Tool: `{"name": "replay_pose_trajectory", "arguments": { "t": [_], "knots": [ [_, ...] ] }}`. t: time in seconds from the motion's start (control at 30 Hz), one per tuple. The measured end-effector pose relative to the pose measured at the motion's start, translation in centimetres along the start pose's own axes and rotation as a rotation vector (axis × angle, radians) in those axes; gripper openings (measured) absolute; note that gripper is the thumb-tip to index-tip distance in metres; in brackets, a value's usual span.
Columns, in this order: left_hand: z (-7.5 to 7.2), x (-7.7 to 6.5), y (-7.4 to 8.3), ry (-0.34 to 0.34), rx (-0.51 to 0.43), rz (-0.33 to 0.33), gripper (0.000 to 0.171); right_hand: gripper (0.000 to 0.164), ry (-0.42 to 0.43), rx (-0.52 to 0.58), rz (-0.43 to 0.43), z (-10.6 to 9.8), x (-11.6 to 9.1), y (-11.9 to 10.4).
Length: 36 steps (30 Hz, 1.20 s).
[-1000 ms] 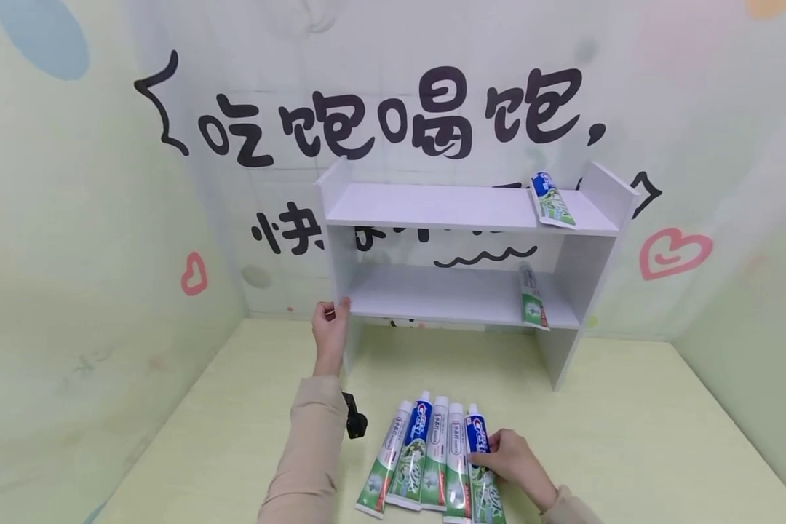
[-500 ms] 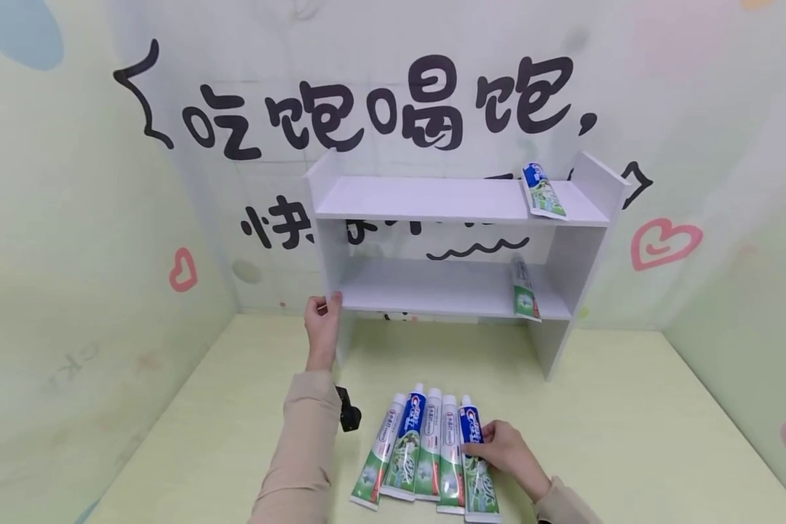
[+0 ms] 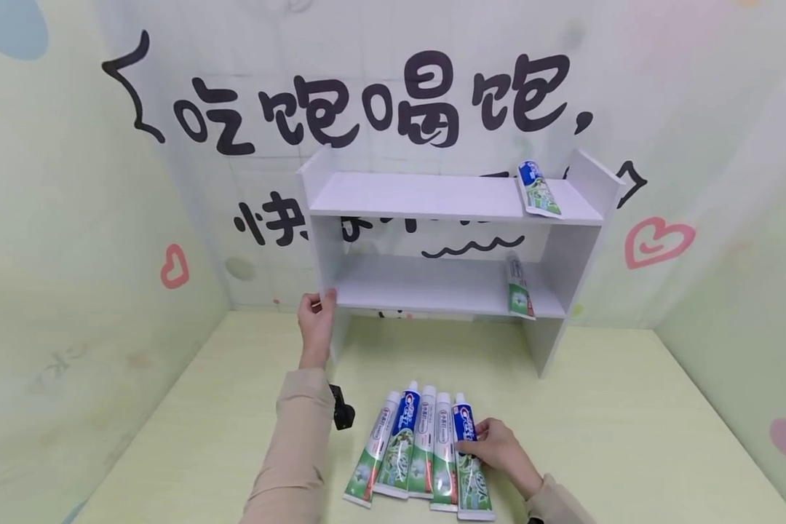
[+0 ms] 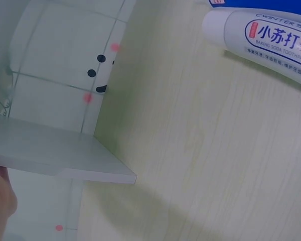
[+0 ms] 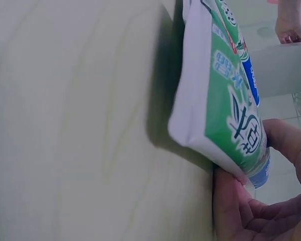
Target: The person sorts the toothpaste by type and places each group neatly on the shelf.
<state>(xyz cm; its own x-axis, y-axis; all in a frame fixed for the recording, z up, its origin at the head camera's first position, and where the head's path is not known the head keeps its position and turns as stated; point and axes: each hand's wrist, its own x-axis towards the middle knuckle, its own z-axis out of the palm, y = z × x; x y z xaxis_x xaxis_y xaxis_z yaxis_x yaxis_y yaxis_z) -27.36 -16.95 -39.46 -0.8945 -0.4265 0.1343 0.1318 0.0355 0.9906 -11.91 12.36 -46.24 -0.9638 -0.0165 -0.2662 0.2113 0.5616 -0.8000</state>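
In the head view, a white two-tier shelf stands at the back of the table. My left hand holds the front edge of its left side panel, the thumb at the lower board. Several toothpaste tubes lie side by side on the table in front, caps toward the shelf. My right hand pinches the rightmost one, a blue and green toothpaste tube. Seen from the right wrist, the thumb is on top of this tube and the fingers lie at its side against the table.
One blue and green tube lies on the top board and a grey and green tube on the lower board, both toward the right. A small black device sits by the left sleeve. Walls border the table.
The head view has shifted slightly, so everything appears a little further left and up. Both hands keep their places on the shelf panel and the toothpaste tube.
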Motion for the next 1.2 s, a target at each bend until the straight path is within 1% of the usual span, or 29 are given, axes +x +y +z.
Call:
{"name": "replay_pose_trajectory", "arguments": {
  "t": [0.13,0.27,0.43,0.6,0.7,0.83,1.2],
  "knots": [
    [-0.1,0.0,0.1,0.004,-0.004,0.01,0.027,0.039,0.004,0.016,-0.021,0.0,0.0,0.0],
    [-0.2,0.0,0.0,-0.01,-0.019,-0.001,0.029,0.039,0.013,0.027,-0.023,-0.1,-0.2,0.1],
    [-0.5,-0.3,-0.6,-0.009,-0.017,-0.007,0.031,0.036,-0.002,0.098,-0.025,0.0,-0.6,0.4],
    [-0.5,-0.4,-0.7,0.006,-0.005,-0.014,0.029,0.036,-0.011,0.094,-0.033,0.0,-0.8,0.4],
    [-0.5,-0.2,-0.3,-0.002,-0.004,-0.002,0.03,0.037,-0.019,0.099,-0.035,-0.5,-0.6,-0.3],
    [-0.3,-0.4,-0.4,-0.025,-0.002,0.006,0.03,0.039,-0.023,0.124,-0.026,-1.1,-0.8,-0.8],
    [-0.3,-0.2,-0.2,-0.02,0.004,0.007,0.029,0.042,-0.01,0.154,-0.037,-2.8,-0.7,-4.1]
  ]
}}
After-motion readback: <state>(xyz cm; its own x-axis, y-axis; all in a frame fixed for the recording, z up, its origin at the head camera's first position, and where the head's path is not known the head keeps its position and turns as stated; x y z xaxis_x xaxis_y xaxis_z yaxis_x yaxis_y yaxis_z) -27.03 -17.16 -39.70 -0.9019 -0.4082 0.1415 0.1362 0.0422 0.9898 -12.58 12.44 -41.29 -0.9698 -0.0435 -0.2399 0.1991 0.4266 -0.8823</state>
